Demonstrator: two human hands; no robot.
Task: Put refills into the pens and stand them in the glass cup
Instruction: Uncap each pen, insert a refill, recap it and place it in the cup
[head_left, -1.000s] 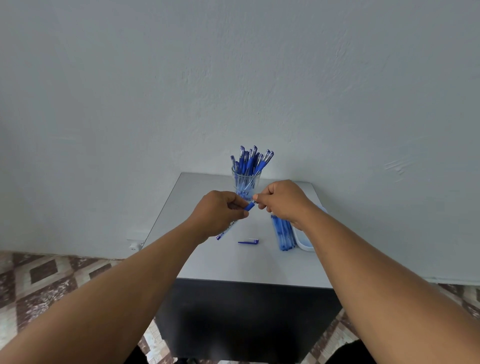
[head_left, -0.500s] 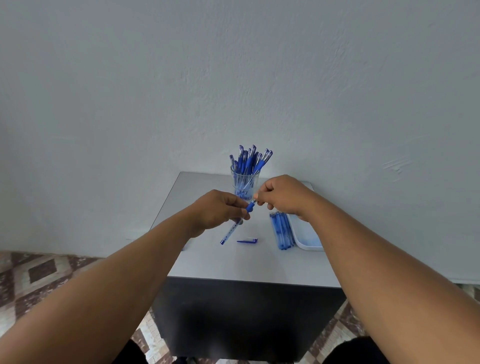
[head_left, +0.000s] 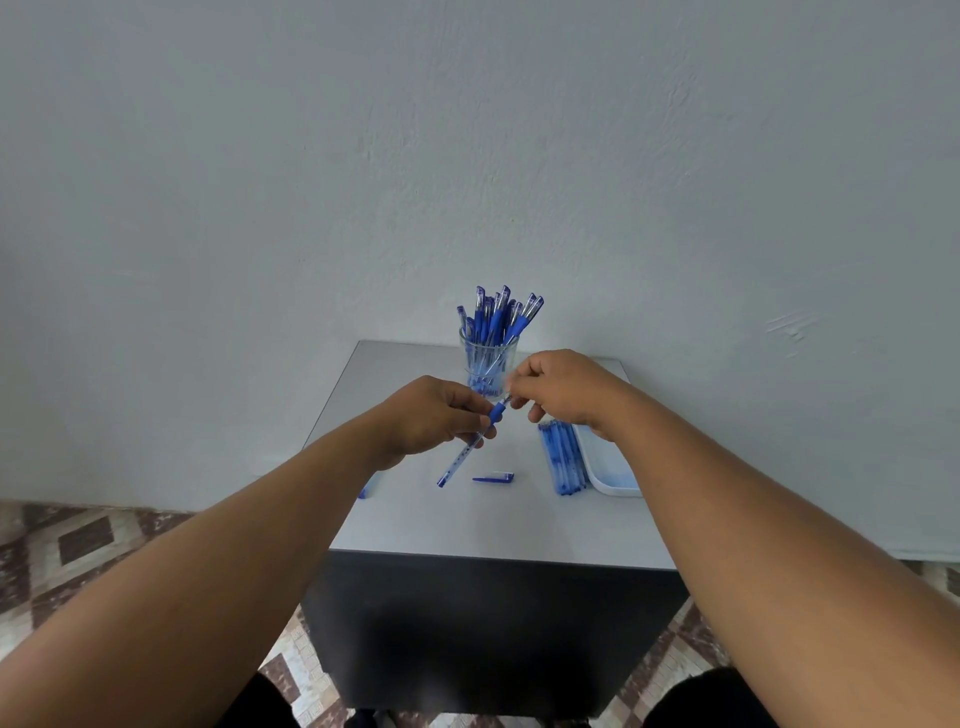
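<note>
A clear-barrelled blue pen (head_left: 466, 453) slants above the grey table (head_left: 467, 525). My left hand (head_left: 434, 415) grips its barrel near the blue grip sleeve. My right hand (head_left: 558, 387) pinches the tip end of the same pen. Behind both hands stands the glass cup (head_left: 487, 364), holding several blue pens upright. A blue cap (head_left: 493, 477) lies on the table under my hands. A row of several blue pens (head_left: 563, 457) lies to the right of it.
A pale blue tray (head_left: 608, 467) sits at the table's right edge, beside the lying pens. A small blue item (head_left: 363, 491) shows at the table's left edge, partly behind my left forearm. A plain wall stands right behind the table. Patterned floor tiles surround it.
Both hands have moved slightly apart and up. More of the pen's barrel now shows below my left hand, and the tray is uncovered by my right forearm.
</note>
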